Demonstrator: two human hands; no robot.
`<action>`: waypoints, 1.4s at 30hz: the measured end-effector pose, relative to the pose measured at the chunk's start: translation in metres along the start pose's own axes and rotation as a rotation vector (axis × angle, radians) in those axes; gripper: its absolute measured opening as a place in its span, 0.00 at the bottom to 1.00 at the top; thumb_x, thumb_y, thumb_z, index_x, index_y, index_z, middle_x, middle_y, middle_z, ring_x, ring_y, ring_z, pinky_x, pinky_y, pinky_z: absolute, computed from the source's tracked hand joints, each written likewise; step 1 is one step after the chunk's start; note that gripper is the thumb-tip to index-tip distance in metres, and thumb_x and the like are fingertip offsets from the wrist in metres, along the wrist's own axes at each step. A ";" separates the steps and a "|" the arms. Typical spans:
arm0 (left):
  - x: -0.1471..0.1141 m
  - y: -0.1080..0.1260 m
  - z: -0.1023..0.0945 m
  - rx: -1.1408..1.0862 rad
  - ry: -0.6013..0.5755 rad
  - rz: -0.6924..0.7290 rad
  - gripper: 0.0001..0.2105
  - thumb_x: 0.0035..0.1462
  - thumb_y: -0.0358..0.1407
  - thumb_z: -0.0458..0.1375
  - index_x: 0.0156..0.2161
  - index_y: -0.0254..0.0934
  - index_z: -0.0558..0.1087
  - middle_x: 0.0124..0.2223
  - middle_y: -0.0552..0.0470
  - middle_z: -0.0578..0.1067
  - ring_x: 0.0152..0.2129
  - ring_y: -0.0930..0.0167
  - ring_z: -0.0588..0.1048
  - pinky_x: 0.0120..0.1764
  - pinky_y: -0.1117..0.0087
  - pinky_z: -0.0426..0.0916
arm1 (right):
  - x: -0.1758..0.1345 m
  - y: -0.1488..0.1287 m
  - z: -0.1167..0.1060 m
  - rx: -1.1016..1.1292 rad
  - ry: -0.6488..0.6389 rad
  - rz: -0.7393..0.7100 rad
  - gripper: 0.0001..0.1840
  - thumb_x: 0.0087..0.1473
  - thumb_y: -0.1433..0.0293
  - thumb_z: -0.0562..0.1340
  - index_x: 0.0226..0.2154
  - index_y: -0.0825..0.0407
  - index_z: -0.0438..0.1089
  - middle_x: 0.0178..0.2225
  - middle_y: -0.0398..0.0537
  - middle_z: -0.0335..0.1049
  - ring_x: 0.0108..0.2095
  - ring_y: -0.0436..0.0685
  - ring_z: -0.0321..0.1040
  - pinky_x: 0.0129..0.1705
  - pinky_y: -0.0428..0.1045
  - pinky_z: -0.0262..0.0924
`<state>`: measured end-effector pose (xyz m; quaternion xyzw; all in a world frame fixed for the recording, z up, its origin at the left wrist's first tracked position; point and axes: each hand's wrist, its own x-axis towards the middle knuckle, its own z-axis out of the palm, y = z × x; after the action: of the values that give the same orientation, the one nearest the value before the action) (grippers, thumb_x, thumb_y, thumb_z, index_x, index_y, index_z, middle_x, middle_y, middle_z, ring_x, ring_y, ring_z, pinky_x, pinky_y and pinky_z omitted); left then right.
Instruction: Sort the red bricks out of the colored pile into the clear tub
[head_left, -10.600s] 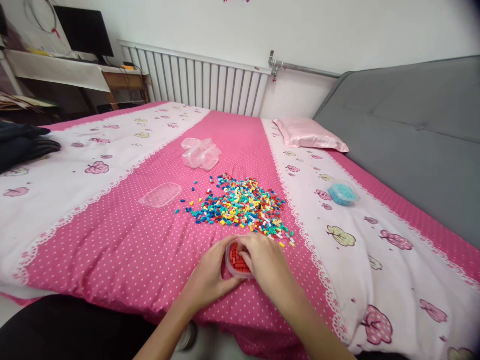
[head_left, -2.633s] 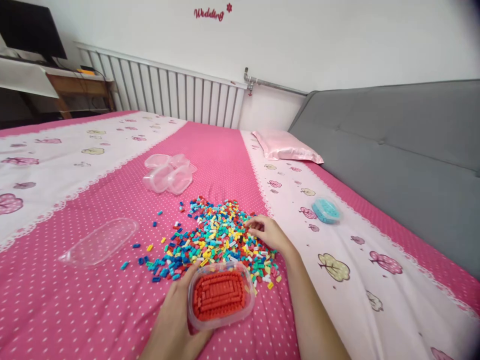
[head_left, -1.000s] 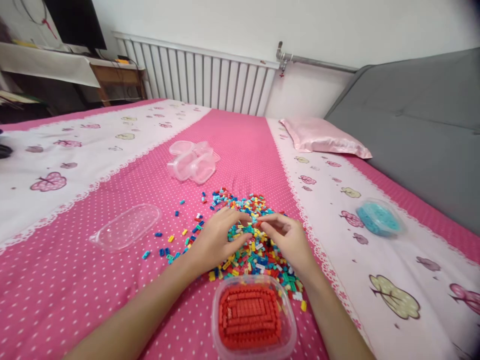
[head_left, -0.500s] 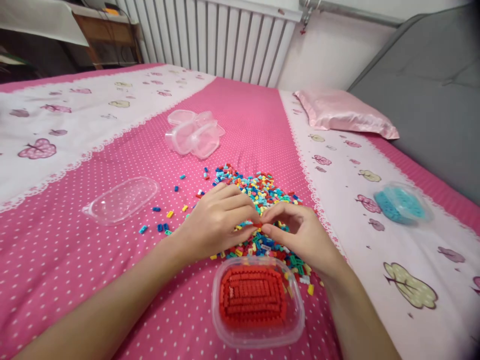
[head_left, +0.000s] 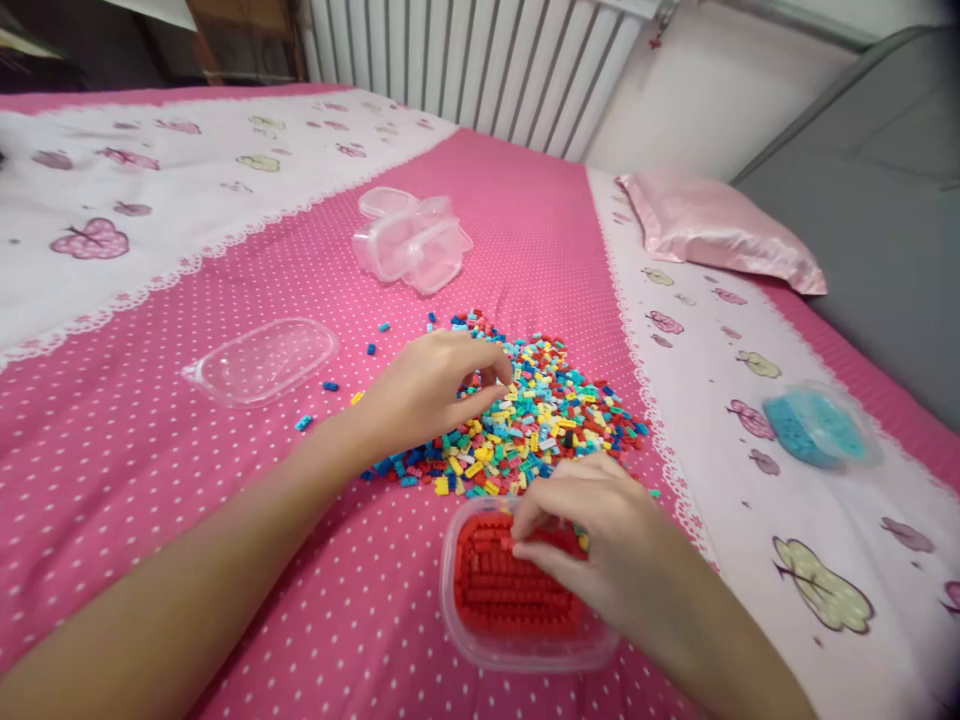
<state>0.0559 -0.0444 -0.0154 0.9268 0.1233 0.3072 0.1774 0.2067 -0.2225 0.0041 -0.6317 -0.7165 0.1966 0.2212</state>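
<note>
A clear plastic container (head_left: 457, 640) stands near me, packed with rows of red building bricks (head_left: 517, 600). My right hand (head_left: 592, 530) is over it, thumb and forefinger pinched on a small red building brick (head_left: 507, 545) just above the packed rows. Left of centre, my left hand (head_left: 450, 385) hovers at the near-left side of a heap of mixed coloured building bricks (head_left: 525, 420). Its fingers are bent, with a small gap between thumb and forefinger and nothing visible in them.
A clear lid (head_left: 262, 362) lies at the left, near a few stray bricks. Several empty clear containers (head_left: 412, 245) are stacked beyond the heap. To the right sits a container of blue bricks (head_left: 821, 425). A pink pillow (head_left: 720, 230) lies further back on the bed.
My hands, which met over the heap, have moved apart. The right came down over the container of red bricks; the left shifted slightly up. The view has tilted a little.
</note>
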 end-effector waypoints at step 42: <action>-0.002 0.001 0.011 0.126 -0.122 -0.007 0.07 0.63 0.32 0.53 0.39 0.37 0.74 0.34 0.52 0.78 0.34 0.68 0.75 0.41 0.66 0.64 | -0.005 -0.008 0.020 -0.185 0.063 -0.090 0.14 0.47 0.82 0.67 0.24 0.48 0.66 0.24 0.34 0.70 0.27 0.51 0.61 0.39 0.51 0.47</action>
<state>0.0613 -0.0490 -0.0241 0.9526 0.1348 0.2413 0.1271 0.1895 -0.2282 -0.0087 -0.6226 -0.7518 0.0996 0.1930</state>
